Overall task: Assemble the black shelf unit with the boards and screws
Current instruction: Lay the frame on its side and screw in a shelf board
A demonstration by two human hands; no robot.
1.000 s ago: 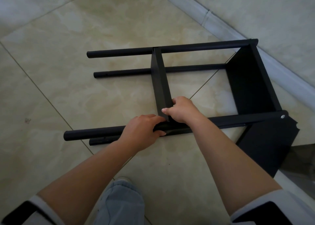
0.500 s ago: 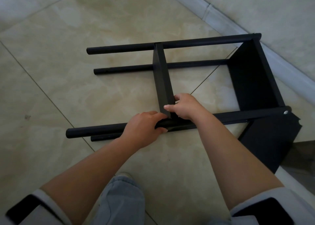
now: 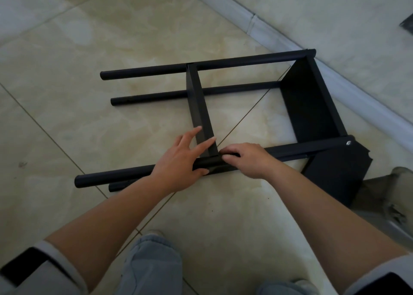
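1. A black shelf unit (image 3: 223,116) of round metal poles and flat boards is seen lying on its side on a glossy beige tiled floor (image 3: 67,116), close to a pale skirting board (image 3: 290,47) at the upper right.
2. Four long black round poles are laid roughly left to right: an upper far pole (image 3: 143,71), a lower far pole (image 3: 152,95), an upper near pole (image 3: 116,175) and a lower near pole (image 3: 118,185) just beneath it.
3. A thin black middle board (image 3: 197,107) is set upright across the frame between the far and near poles.
4. The left hand (image 3: 181,160) is laid over the upper near pole with the fingers spread and straight, two fingertips touching the near end of the middle board and the thumb tucked against the pole's near side.
5. The right hand (image 3: 248,159) is placed just beside it on the same pole, fingers curled at the joint of board and pole; whether anything small is pinched there cannot be told.
6. A wider black end board (image 3: 310,102) is fixed between the poles at the right, with a silver screw head (image 3: 348,142) visible at the near pole's end.
7. Another black flat panel (image 3: 335,174) is seen below that corner.
8. A knee in light blue denim (image 3: 152,265) is seen at the bottom, between the forearms.
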